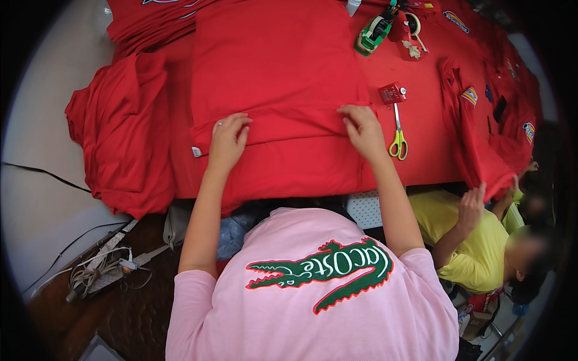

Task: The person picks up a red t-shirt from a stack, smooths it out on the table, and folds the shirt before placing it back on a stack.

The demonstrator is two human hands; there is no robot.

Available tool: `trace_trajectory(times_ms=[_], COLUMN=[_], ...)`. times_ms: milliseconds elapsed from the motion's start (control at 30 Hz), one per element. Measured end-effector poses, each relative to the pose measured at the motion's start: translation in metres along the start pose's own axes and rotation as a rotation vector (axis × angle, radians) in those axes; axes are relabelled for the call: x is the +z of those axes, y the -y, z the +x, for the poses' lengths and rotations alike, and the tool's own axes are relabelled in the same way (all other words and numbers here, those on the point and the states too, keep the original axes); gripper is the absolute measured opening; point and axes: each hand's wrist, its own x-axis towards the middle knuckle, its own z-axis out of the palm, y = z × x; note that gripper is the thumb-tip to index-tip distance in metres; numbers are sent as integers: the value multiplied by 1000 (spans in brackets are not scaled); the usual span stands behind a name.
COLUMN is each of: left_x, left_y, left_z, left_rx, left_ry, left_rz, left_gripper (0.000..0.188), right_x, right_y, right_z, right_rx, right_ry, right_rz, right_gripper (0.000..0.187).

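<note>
A red shirt (277,60) lies spread flat in front of me, its near edge turned up into a band across its width. My left hand (229,138) is at the left end of that band, fingers curled and pinching the cloth. At the right end, my right hand (364,132) has its thumb and fingers closed on the same folded edge. A small white label (196,151) shows at the left by the fold. Under the shirt, more red cloth (289,165) reaches the table's front edge.
Crumpled red garments (123,132) heap at left. Yellow-handled scissors (398,135), a small red box (392,92) and a green tape dispenser (373,35) lie at right. Beyond them, a person in yellow (463,234) handles another red garment (475,138). Cables (99,274) tangle at lower left.
</note>
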Motion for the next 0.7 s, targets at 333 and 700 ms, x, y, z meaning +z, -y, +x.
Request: trace_trajectory(times_ms=[333, 700], left_x=[48, 47], left_y=[-2, -2], left_z=[-16, -17], left_rx=[60, 58], left_ry=[199, 198], left_rz=[416, 401], left_gripper=[66, 70], right_x=[-21, -9], right_y=[-34, -8], right_z=[-11, 21], right_rx=[134, 179], right_ry=[121, -116], right_rz=[-301, -494], right_gripper=[24, 34])
